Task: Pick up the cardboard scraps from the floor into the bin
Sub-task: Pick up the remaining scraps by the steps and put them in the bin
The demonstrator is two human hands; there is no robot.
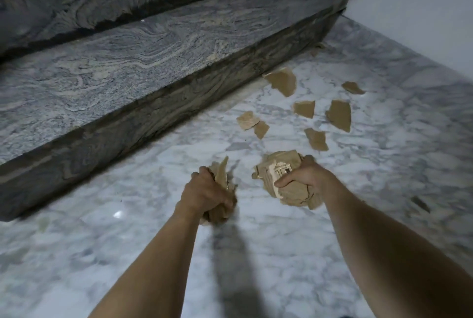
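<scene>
Head view: left hand (204, 189) and right hand (304, 177) each clenched around cardboard scraps (284, 184), no legible writing.

A white and grey marble floor (281, 253) is shining under a bright light. A dark grey stone step (115, 67) with swirly lines is running along its far edge. A plain white wall (422, 10) is standing at the right.

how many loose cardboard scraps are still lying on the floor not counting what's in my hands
About 8: a large one by the step, two touching, three mid-floor, one far right, one in the corner. Others may be hidden.
</scene>
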